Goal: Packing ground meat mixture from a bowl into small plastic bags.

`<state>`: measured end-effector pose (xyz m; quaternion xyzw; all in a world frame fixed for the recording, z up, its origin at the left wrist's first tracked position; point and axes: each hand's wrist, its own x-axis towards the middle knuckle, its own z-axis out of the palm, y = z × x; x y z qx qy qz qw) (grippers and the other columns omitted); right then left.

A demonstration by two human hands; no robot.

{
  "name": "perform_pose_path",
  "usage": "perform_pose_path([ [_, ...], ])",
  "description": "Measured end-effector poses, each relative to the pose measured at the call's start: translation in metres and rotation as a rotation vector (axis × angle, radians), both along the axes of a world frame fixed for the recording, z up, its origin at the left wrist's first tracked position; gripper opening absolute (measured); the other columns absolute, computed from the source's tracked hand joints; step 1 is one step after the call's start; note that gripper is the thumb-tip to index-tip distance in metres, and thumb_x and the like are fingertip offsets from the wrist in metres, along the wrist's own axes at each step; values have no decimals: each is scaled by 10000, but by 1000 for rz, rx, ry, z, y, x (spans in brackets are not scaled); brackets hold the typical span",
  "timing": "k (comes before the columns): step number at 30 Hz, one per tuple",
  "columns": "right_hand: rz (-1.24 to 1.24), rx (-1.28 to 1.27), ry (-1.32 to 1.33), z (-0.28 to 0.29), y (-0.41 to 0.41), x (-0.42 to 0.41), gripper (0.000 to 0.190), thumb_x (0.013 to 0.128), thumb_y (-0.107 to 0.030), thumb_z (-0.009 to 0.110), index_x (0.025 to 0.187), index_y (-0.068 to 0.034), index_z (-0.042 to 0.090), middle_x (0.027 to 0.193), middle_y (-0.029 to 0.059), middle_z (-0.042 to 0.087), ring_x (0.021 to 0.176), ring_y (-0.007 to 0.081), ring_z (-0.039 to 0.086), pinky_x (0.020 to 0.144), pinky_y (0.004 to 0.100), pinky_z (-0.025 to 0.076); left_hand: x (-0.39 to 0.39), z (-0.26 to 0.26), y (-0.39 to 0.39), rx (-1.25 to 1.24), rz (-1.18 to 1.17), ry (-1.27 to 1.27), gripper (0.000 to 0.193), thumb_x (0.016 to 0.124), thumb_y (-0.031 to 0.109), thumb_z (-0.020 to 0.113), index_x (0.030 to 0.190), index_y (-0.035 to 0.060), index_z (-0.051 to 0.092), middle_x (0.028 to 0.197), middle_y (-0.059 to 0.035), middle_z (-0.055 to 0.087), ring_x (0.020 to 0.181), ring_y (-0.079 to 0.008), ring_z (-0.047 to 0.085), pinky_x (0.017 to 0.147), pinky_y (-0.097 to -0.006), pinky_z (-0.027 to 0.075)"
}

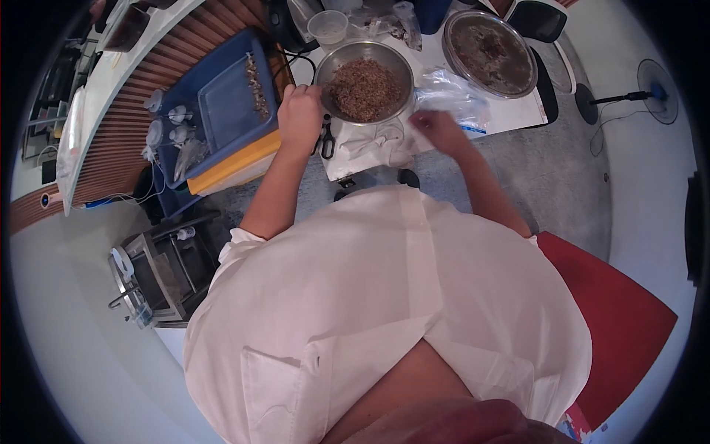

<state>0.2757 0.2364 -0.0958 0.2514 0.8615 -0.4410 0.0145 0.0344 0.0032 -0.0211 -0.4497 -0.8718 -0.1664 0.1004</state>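
Observation:
A stainless steel bowl [407, 83] holding brown, crumbly, granular food [366, 89] stands on the white table in front of me. My left hand [301, 116] is at the bowl's left side, its fingers curled at the rim. To the right of the bowl, my right hand [438, 130] is blurred by motion and apart from the rim; whether its fingers hold anything is unclear. Between my hands lies a crumpled white cloth [380, 141]. Black-handled scissors [328, 141] lie beside my left wrist. Close to my right hand is a clear plastic bag [452, 97].
At the back right stands a larger metal bowl [491, 53] with brown liquid under a clear cover. A blue plastic tub [222, 116] sits left, above a yellow bin [238, 164]. Behind the steel bowl is a clear plastic cup [328, 29]. A fan [657, 91] stands far right.

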Motion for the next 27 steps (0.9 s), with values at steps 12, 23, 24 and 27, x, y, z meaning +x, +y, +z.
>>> perform_pose_path([
  [12,-184,726,-56,-18,65,-8,214,967,-231,681,1165,-162,725,1361,133,684,1028,374,742,864,486,598,34,-7,-12,-180,-10,-123,346,927,246,759,1245,110,756,1311,-107,633,1179,-348,598,995,-462,539],
  [23,-490,342,231,72,72,5,304,930,-260,779,1199,-117,797,896,138,784,811,299,755,765,408,560,45,21,28,297,-307,-340,421,911,134,762,1329,159,722,1267,-128,655,1154,-314,595,958,-399,526],
  [24,-494,345,231,77,76,9,304,930,-260,779,1199,-117,797,896,138,784,811,299,755,765,408,560,47,20,38,294,-305,-536,428,917,135,760,1343,155,716,1260,-127,669,1158,-298,609,948,-376,529],
  [27,-454,162,317,89,82,15,303,974,-284,762,1159,-48,803,909,106,793,779,192,702,775,348,543,53,10,71,274,-348,-807,516,936,164,772,1433,117,641,1274,-130,698,1161,-244,642,976,-344,529],
])
